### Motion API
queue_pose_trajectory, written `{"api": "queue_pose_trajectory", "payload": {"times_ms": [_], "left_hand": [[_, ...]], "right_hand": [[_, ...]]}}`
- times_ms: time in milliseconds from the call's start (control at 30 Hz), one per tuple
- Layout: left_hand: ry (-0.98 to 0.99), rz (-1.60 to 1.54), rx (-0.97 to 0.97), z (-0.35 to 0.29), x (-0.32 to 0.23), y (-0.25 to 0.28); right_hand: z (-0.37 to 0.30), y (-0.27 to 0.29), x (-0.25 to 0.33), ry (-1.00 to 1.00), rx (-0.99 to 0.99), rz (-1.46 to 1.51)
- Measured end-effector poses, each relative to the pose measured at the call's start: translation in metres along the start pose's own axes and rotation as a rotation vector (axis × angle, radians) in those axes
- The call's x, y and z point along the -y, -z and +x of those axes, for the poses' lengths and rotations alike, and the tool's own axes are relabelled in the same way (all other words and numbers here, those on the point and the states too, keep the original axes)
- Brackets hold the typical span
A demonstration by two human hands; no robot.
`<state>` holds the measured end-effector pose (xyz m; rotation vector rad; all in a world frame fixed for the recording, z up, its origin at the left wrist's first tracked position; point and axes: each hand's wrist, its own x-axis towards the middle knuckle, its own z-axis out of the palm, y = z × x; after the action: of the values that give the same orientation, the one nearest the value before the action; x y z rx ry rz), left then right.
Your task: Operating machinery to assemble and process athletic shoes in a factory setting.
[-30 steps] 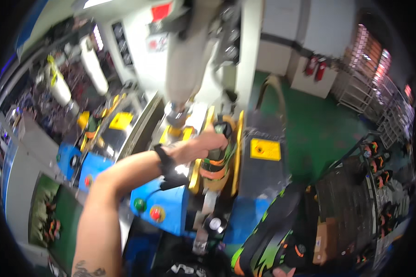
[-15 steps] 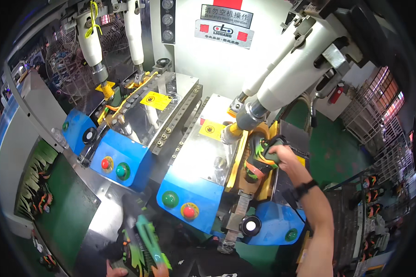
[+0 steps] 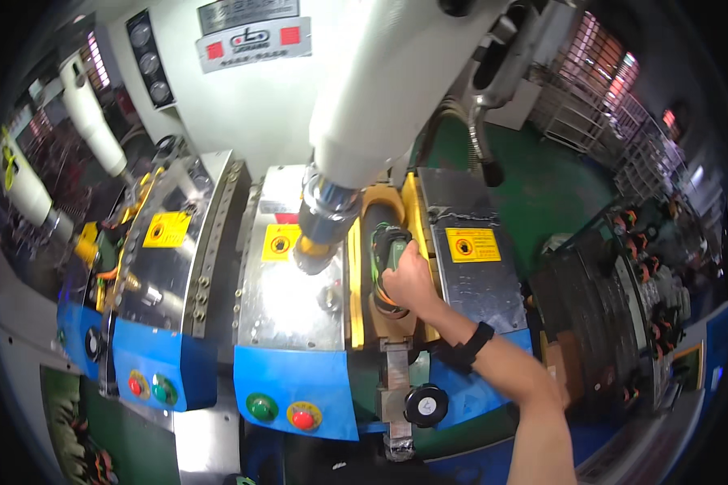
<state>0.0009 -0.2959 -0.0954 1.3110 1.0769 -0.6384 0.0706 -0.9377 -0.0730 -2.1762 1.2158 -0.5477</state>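
Note:
My right hand (image 3: 410,283) is closed round a dark shoe (image 3: 390,242) with green and orange trim, its thumb on the upper. The shoe lies lengthwise in the padded trough of the right press station, between two yellow side pads (image 3: 356,283). The heavy press head (image 3: 325,212) hangs just left of the shoe, apart from it. On my right wrist is a black band (image 3: 471,346). My left hand is out of view; a sliver of green shows at the lower edge, too little to name.
Blue control panels (image 3: 295,388) with green and red buttons face me. A black knob (image 3: 426,405) sits before the trough. A second press station (image 3: 166,250) stands left, with a shoe in it. Racks (image 3: 647,267) holding several shoes are at the right.
My view has swung right and closer to the right station. My left hand, seen before with a green and black shoe, has left the view. My right hand remains on its shoe.

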Motion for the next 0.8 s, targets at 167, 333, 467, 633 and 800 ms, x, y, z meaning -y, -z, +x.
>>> {"api": "queue_pose_trajectory", "payload": {"times_ms": [167, 333, 467, 633, 800], "left_hand": [[0.229, -0.454, 0.917, 0.046, -0.042, -0.033], [-0.083, 0.028, 0.394, 0.037, -0.068, -0.054], [-0.090, 0.001, 0.424, 0.041, -0.076, -0.044], [-0.080, -0.002, 0.448, 0.062, -0.076, -0.041], [-0.126, -0.017, 0.441, 0.071, -0.074, -0.028]], "right_hand": [[0.013, -0.005, -0.019, -0.065, -0.008, -0.028], [-0.015, 0.019, 0.029, -0.122, -0.007, -0.003], [-0.098, 0.014, 0.083, 0.297, -0.188, -0.115], [-0.221, -0.092, 0.151, 0.861, 0.105, -0.112], [-0.236, -0.148, 0.157, 0.792, 0.293, -0.324]]}}
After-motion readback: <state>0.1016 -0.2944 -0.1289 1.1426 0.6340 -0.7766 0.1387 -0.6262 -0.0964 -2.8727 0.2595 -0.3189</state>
